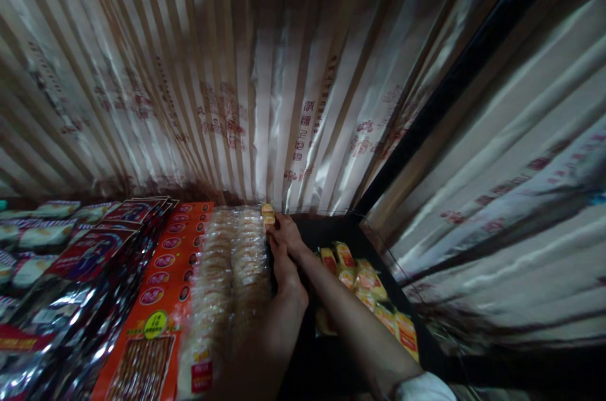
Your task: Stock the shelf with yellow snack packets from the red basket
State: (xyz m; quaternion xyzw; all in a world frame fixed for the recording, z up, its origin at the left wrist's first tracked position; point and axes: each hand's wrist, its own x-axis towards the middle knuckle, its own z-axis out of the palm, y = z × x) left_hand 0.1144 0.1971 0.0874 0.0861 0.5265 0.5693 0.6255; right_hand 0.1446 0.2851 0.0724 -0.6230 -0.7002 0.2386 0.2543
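Both my hands reach to the back of a dark shelf, close together. The fingers of my right hand (288, 233) close on a small yellow packet (268, 219) at the far end of a row of clear-wrapped round snacks (249, 249). Just below and touching it, my left hand (283, 262) has its fingers drawn together; what lies in them is hidden. To the right of my forearms lie several yellow-wrapped snack packets (370, 278) in a loose group, partly covered by my right forearm.
Orange snack packs (156, 262) lie left of the clear-wrapped rows. Dark red glossy bags (101, 243) and white-and-purple packets (47, 233) are farther left. Pleated printed plastic sheeting (265, 85) hangs behind the black shelf (317, 230). A dark post (454, 85) slants on the right.
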